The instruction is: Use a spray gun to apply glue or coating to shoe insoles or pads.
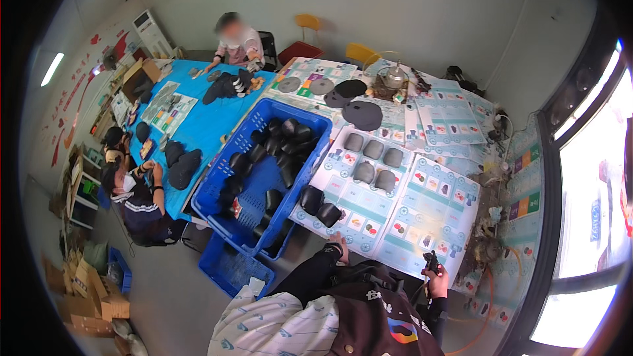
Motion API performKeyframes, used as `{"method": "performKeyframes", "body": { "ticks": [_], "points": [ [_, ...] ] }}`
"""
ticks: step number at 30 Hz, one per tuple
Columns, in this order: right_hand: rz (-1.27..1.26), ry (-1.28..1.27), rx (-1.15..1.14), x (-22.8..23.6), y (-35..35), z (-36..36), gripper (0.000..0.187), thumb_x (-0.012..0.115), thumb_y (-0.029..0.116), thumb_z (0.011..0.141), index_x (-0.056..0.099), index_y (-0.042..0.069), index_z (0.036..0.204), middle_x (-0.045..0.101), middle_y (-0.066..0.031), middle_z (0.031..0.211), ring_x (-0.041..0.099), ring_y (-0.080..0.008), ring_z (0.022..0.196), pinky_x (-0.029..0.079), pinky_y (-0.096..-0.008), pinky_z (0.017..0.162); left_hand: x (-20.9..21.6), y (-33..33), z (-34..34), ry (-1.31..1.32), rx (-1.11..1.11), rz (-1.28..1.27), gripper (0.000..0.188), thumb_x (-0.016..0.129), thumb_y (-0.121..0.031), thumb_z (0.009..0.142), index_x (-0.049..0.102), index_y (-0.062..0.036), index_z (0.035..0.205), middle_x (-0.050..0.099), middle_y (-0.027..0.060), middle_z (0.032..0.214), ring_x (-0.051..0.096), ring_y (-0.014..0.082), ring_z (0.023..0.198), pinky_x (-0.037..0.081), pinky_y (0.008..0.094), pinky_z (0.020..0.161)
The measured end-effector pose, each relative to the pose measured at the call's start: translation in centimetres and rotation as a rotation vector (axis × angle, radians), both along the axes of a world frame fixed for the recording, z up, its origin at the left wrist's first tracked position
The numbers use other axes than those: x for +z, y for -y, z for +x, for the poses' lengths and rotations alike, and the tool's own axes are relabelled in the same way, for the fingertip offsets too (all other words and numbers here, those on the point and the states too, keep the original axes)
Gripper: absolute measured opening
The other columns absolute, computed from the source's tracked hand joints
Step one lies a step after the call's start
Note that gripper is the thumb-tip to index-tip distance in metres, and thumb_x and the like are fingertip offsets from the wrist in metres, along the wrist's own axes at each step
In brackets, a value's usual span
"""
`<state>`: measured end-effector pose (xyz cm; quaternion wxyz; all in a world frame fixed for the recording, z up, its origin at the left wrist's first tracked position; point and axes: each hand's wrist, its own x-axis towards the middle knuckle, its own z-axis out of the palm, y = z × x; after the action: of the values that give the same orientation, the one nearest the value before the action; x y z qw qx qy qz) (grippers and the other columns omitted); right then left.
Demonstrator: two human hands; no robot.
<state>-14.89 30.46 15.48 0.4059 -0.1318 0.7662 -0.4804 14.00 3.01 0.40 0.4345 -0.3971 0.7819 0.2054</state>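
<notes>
My left hand (340, 249) is at the front edge of the table, its fingers apart and holding nothing that I can see. Just beyond it lie two shiny black curved shells (328, 215), side by side on the printed sheet. Several grey curved shells (364, 172) stand in rows farther back. My right hand (437, 285), at the table's right front, is closed around a small black gun-shaped tool (431, 262), which points up and away from me. To the left, a large blue crate (246, 242) contains many black shells (288, 138).
A smaller blue crate (227, 267) sits below the large one. Black caps (362, 115) and a metal kettle (395, 78) are at the table's back. An orange hose (490, 296) hangs at the right. Other people work around the blue-covered table (210, 95).
</notes>
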Motion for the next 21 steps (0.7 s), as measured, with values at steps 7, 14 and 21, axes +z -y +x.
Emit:
{"method": "performKeyframes", "body": {
  "ticks": [7,14,21],
  "points": [
    [0.087,0.017,-0.029,2.7,-0.3,0.6,0.028,0.075,0.010,0.080,0.064,0.004,0.106,0.066,-0.0062,0.086,0.063,-0.0182,0.068,0.054,-0.0337,0.052,-8.2,1.1,1.3,-0.089,-0.080,-0.114,0.141,0.075,-0.077,0.063,0.007,-0.0007,0.161,0.004,0.0299,0.167,0.012,0.0499,0.153,0.017,0.0531,0.126],
    [0.495,-0.396,0.147,0.4,1.3,1.6,0.032,0.067,0.023,0.089,0.064,0.003,0.114,0.068,-0.0114,0.084,0.070,-0.0237,0.075,0.057,-0.0423,0.068,-6.8,1.0,12.5,-1.057,-0.616,-0.312,0.066,0.052,-0.056,0.098,0.054,-0.0029,0.136,0.055,0.0195,0.133,0.048,0.0373,0.123,0.035,0.0519,0.108],
    [0.357,0.033,0.006,4.0,-4.2,-5.5,0.037,0.054,0.005,0.095,0.065,0.008,0.129,0.073,-0.0160,0.108,0.069,-0.0191,0.091,0.058,-0.0356,0.073,-8.2,-10.4,2.5,-0.242,0.075,-0.261,0.038,0.047,-0.037,0.106,0.057,-0.0087,0.130,0.066,0.0110,0.115,0.065,0.0266,0.103,0.054,0.0444,0.090]
  ]
}}
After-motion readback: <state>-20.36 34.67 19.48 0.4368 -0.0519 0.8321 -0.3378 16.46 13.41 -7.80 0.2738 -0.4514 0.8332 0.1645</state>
